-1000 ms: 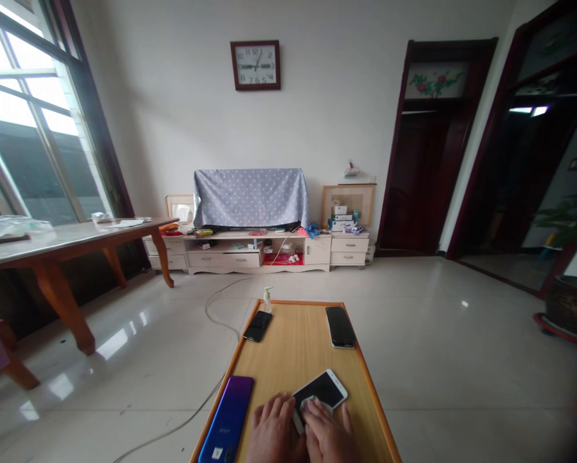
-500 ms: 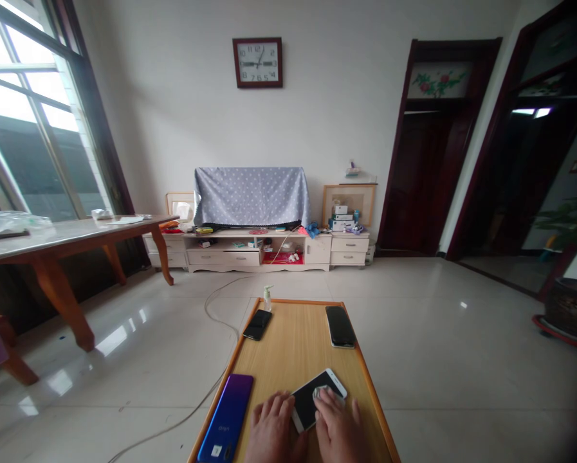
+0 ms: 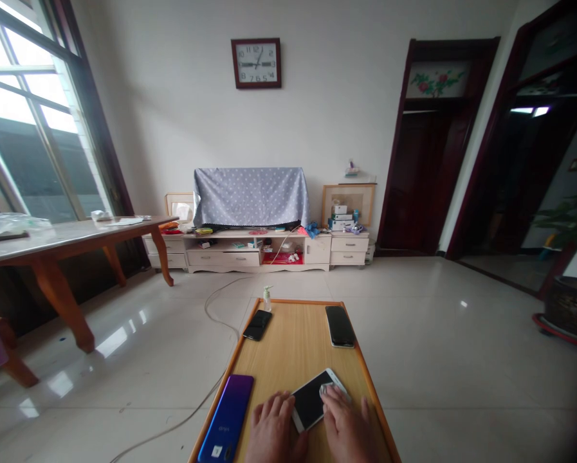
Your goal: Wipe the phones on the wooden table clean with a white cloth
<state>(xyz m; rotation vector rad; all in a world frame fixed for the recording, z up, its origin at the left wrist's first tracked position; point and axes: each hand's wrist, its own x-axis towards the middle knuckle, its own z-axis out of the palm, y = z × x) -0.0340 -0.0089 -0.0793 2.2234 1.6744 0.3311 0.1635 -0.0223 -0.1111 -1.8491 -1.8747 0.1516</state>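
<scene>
A white smartphone (image 3: 312,402) with a dark screen lies slanted on the small wooden table (image 3: 288,350). Its lower left end is held by my left hand (image 3: 273,426), the fingers along the edge and the thumb lower down. My right hand (image 3: 347,421) presses a small crumpled whitish wipe (image 3: 325,388) onto the upper right part of the screen; the fingers cover most of the wipe. Left of my left hand is a blue-purple phone (image 3: 226,418), back side up.
Toward the table's far end lie a black phone (image 3: 258,325) at left and another dark phone (image 3: 340,326) at right. A small pump bottle (image 3: 267,298) stands at the far left corner. A cable (image 3: 192,413) runs over the floor beside the table.
My right hand has slid a little to the right across the screen with the wipe. My left hand and the smartphone have stayed in place.
</scene>
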